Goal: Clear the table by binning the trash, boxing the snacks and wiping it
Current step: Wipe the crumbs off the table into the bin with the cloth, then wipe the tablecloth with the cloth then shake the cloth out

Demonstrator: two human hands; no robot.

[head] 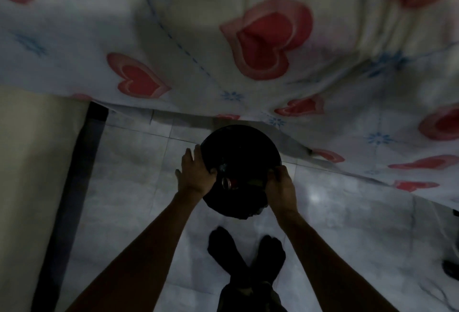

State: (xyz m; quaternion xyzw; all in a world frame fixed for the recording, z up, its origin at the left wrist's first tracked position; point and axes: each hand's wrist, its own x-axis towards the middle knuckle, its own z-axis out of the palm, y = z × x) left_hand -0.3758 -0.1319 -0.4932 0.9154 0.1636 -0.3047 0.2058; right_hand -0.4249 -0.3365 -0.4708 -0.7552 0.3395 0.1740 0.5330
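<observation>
White cloth with red hearts [248, 38] hangs across the top. Below it is a pale tile floor [136, 175]. A black bin [241, 147] sits just by the cloth's edge. The left hand [196, 172] holds its left rim, fingers outside, thumb hooked over. The right hand [280, 185] grips the right rim with curled fingers. Small trash [227, 183] lies inside.

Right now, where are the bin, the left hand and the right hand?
bin [242, 137]: head view, dark inner wall below the far rim.
left hand [196, 176]: head view, back of the hand.
right hand [282, 185]: head view, back of the hand.
</observation>
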